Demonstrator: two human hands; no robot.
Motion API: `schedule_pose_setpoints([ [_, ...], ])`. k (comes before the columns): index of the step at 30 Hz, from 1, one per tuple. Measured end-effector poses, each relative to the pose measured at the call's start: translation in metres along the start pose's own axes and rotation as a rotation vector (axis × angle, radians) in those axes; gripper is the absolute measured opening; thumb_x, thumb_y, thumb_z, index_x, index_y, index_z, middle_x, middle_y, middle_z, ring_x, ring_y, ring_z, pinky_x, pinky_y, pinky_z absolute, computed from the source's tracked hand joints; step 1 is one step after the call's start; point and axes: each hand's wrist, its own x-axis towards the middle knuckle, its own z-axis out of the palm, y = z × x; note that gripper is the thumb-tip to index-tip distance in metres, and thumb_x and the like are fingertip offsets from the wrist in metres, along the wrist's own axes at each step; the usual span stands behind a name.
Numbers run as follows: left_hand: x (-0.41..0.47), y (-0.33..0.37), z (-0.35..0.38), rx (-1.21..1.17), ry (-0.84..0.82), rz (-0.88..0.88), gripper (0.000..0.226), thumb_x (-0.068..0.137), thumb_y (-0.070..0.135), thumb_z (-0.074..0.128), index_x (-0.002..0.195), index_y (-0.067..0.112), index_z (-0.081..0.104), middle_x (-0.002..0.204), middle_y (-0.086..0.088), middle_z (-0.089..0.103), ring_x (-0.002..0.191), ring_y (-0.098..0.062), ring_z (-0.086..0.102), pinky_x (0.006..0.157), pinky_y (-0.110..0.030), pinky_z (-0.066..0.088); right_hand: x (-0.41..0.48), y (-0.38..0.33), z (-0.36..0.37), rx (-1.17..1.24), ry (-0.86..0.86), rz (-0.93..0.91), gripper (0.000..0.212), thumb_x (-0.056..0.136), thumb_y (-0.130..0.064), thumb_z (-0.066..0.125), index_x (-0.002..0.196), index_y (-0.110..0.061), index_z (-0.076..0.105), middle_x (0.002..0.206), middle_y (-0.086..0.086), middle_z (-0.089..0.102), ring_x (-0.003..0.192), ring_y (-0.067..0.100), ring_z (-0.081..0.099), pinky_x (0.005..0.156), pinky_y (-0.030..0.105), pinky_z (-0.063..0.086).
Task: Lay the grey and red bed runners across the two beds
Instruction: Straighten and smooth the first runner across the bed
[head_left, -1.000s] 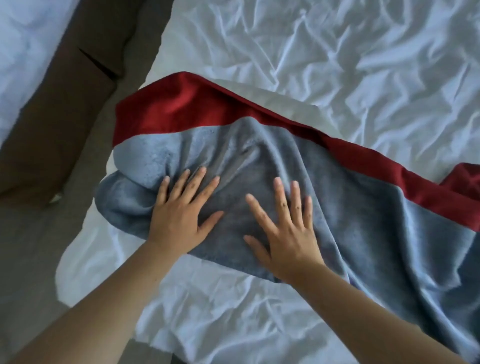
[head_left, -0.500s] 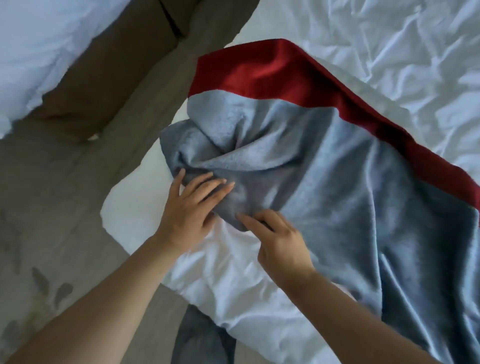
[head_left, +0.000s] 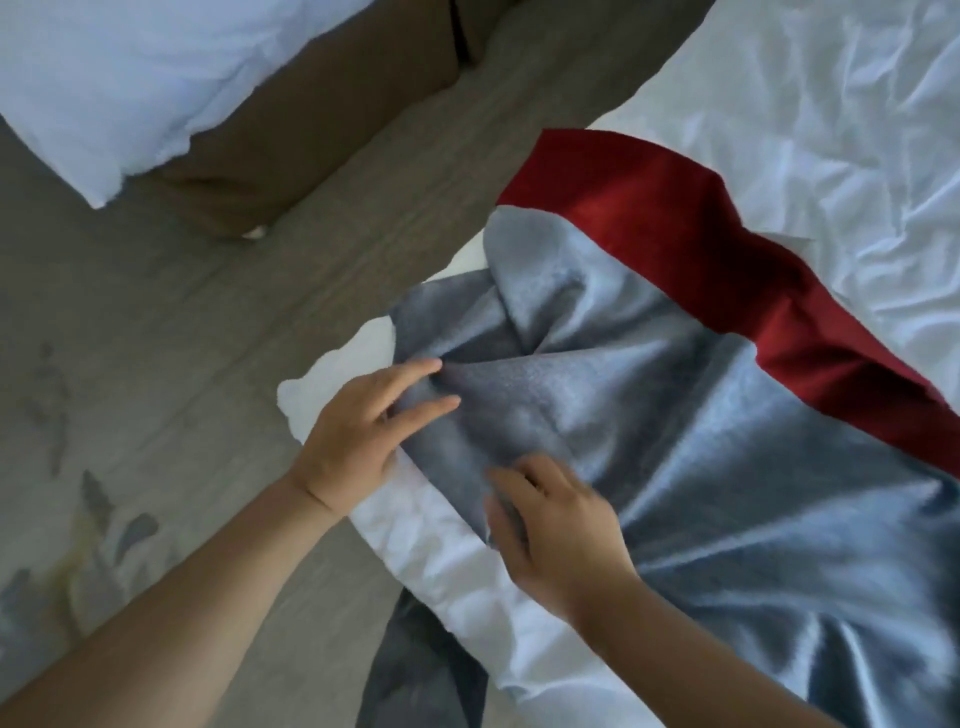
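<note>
The bed runner (head_left: 701, 467), grey with a red band (head_left: 675, 244) along its far side, lies rumpled over the near left corner of the white bed (head_left: 831, 104). My left hand (head_left: 358, 431) is at the runner's bunched left end and pinches a grey fold between its fingers. My right hand (head_left: 556, 525) sits just to the right, its fingers curled round the runner's near edge. White sheet shows under both hands. The runner's right end runs out of view.
The second bed stands at the top left, with a white duvet (head_left: 130, 78) over a brown skirt (head_left: 311, 130). Grey patterned carpet (head_left: 156, 338) fills the gap between the beds. A dark grey cloth (head_left: 415, 670) shows below the near bed's edge.
Both hands lay flat on the grey runner a second ago. They have since slid to its near left edge and taken hold of the fabric. The view has swung left.
</note>
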Motion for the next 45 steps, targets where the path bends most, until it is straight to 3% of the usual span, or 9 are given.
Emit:
schedule_pose_setpoints([
  [6,0.067,-0.030,-0.007,-0.350,0.216,-0.663,0.045,0.108,0.015,0.043,0.153,0.010,0.044,0.146,-0.014,0.056,0.135,-0.031,0.053,0.114,-0.044,0.041,0.148,-0.018,-0.041,-0.077,0.155,0.005,0.031,0.096,-0.015,0.059,0.125,-0.022,0.067,0.120,-0.002,0.064,0.102,0.026,0.063,0.068,0.035,0.053],
  [11,0.114,-0.050,-0.010,-0.163,-0.208,-0.486,0.051,0.097,0.051,0.057,0.145,0.035,0.052,0.130,0.002,0.066,0.119,-0.025,0.062,0.096,-0.044,0.051,0.242,-0.013,-0.060,-0.347,-0.319,0.075,0.058,0.091,-0.016,0.059,0.144,-0.033,0.046,0.147,-0.009,0.046,0.128,0.021,0.055,0.091,0.041,0.053],
  [15,0.115,-0.050,-0.009,-0.192,-0.184,-0.479,0.026,0.099,0.035,0.057,0.123,0.033,0.064,0.108,0.007,0.066,0.097,-0.023,0.066,0.079,-0.040,0.053,0.250,-0.012,-0.057,-0.677,-0.517,0.189,0.047,0.091,-0.020,0.061,0.135,-0.028,0.046,0.140,0.004,0.038,0.122,0.027,0.055,0.069,0.038,0.047],
  [19,0.105,-0.073,-0.026,-0.132,-0.023,-0.555,0.016,0.103,0.024,0.051,0.111,0.019,0.065,0.104,0.000,0.063,0.086,-0.028,0.065,0.074,-0.043,0.053,0.260,-0.017,-0.065,-0.761,-0.374,0.194,0.036,0.095,-0.022,0.057,0.131,-0.026,0.053,0.131,0.004,0.048,0.117,0.027,0.057,0.075,0.036,0.045],
  [23,0.104,-0.116,-0.053,-0.025,0.217,-0.644,0.020,0.102,0.023,0.053,0.111,0.010,0.066,0.102,-0.011,0.067,0.084,-0.038,0.066,0.069,-0.051,0.055,0.287,-0.027,-0.064,-0.563,0.004,0.032,0.026,0.089,-0.017,0.066,0.112,-0.028,0.059,0.121,-0.002,0.050,0.078,0.021,0.056,0.056,0.031,0.033],
  [26,0.097,-0.146,-0.048,-0.025,0.188,-0.782,0.016,0.104,0.020,0.054,0.110,0.011,0.065,0.103,-0.011,0.066,0.091,-0.037,0.064,0.076,-0.053,0.054,0.306,-0.036,-0.041,-0.381,0.030,-0.016,0.052,0.084,-0.008,0.069,0.125,-0.035,0.053,0.150,-0.003,0.033,0.116,0.024,0.055,0.073,0.041,0.052],
  [28,0.081,-0.161,-0.032,-0.084,0.069,-0.897,0.014,0.103,0.020,0.052,0.103,0.011,0.063,0.102,-0.012,0.064,0.096,-0.038,0.063,0.082,-0.053,0.051,0.303,-0.027,-0.020,-0.423,-0.150,0.074,0.065,0.092,-0.020,0.064,0.146,-0.042,0.035,0.165,-0.004,0.010,0.148,0.028,0.027,0.115,0.061,0.032],
  [33,0.051,-0.156,0.013,-0.131,-0.305,-1.093,0.044,0.106,0.034,0.049,0.147,0.020,0.050,0.136,-0.016,0.060,0.126,-0.039,0.055,0.104,-0.048,0.044,0.261,0.015,0.004,-0.538,-0.357,0.201,0.058,0.103,-0.054,0.015,0.148,-0.033,0.042,0.166,0.002,0.024,0.157,0.023,0.001,0.121,0.058,-0.014],
  [45,0.149,-0.023,0.026,-0.199,-0.264,-0.463,0.064,0.100,0.066,0.013,0.158,0.045,0.028,0.169,-0.002,0.023,0.151,-0.026,0.031,0.121,-0.048,0.029,0.198,0.063,-0.040,-0.503,-0.141,0.264,0.067,0.098,-0.064,0.003,0.160,-0.040,0.009,0.171,-0.004,-0.001,0.157,0.018,-0.007,0.124,0.056,-0.006],
])
